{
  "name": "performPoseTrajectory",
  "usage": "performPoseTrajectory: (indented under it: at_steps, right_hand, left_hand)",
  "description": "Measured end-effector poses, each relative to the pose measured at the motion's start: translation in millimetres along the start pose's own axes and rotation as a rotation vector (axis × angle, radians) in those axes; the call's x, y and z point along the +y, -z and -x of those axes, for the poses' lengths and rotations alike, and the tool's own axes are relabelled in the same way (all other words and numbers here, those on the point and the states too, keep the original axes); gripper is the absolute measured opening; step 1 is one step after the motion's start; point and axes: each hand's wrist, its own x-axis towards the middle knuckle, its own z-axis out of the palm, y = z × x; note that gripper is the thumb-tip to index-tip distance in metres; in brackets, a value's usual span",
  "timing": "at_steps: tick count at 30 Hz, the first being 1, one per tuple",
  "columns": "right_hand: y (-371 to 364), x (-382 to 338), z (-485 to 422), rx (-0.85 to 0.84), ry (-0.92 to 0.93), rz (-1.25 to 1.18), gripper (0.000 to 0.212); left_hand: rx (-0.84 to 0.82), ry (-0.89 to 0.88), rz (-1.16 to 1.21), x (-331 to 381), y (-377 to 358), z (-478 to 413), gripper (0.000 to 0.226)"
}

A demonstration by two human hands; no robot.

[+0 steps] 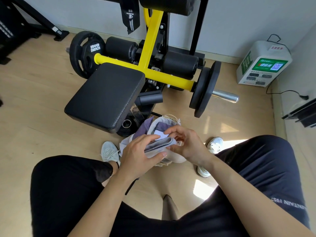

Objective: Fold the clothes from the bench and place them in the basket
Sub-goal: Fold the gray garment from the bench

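We are near the end of the job, as far as we can judge. The black padded desk [106, 94], at eleven o'clock from our hands, carries no clothes on the face we can see, so nothing seems left there to pick up. The basket [171, 116] stands on the floor between our shoes, just at twelve o'clock of the hands and partly hidden under them. It holds a purple garment [161, 126], and another purple piece [145, 125] hangs over its rim at ten o'clock; how neatly either is folded we cannot tell.

The piece in hand is a grey cloth [157, 146], folded into a narrow, thick bundle and held above the near side of the basket, apart from its contents. Our left hand [136, 156] grips it from the nine o'clock end, fingers curled over the top and thumb along the near edge. Our right hand [186, 144] meets it at the three o'clock end, fingers bent and thumb pinching that end, as if tidying the last fold.

What remains, in our view, is to finish that fold and lower the bundle into the basket beside the purple garment. The hanging piece may want tucking in too. Whether more clothes lie out of view we cannot say.
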Motion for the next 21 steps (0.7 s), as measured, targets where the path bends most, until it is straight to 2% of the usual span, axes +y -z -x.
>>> performPoseTrajectory:
  at_steps: [3,6,10,13,16,21]
  right_hand:
    - [-7,1,2,-0.044,-0.009,0.006,0.04]
    - [-9,3,0,-0.043,-0.009,0.038,0.038]
    - [-8,6,-3,-0.096,-0.04,0.035,0.03]
    - [-9,10,-4,-0.183,-0.055,0.064,0.022]
    - [-10,17,-6,-0.201,-0.112,0.089,0.027]
    - [-4,33,-14,-0.186,-0.174,0.274,0.031]
  left_hand:
    - [-0.015,-0.055,-0.084,3,-2,-2,0.046]
    - [-0.051,-0.061,-0.049,-4,-2,-3,0.029]
    - [-0.035,-0.09,-0.017,-8,-2,-2,0.021]
    - [-0.014,-0.103,0.12,-3,1,-3,0.025]
    - [0.03,-0.045,0.253,2,10,-5,0.017]
    - [0.229,0.1,0.451,4,37,-12,0.005]
